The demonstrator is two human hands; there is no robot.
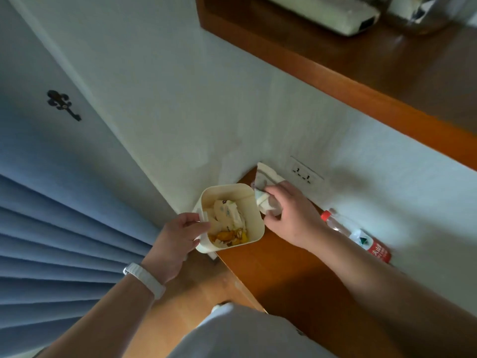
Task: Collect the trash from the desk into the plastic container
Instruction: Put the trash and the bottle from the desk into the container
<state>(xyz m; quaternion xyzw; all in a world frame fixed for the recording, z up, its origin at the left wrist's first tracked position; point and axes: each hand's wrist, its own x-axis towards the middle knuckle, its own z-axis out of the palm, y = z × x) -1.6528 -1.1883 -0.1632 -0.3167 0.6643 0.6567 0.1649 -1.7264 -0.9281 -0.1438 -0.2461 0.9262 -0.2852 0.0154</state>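
A cream plastic container point(254, 202) is held at the left end of the wooden desk point(278, 267), tilted towards me. Inside lie white paper scraps and orange-yellow wrappers point(229, 235). My left hand point(175, 244) grips the container's near-left rim. My right hand point(291, 215) is closed on a crumpled white wrapper point(263, 200) right beside the container's right rim. The wrapper's flat end point(265, 173) sticks up towards the wall.
A plastic water bottle point(358, 236) with a red cap and red label lies on the desk against the wall, right of my right hand. A wall socket point(305, 173) sits just behind. A wooden shelf point(361, 81) runs above. Blue curtains point(64, 241) hang at left.
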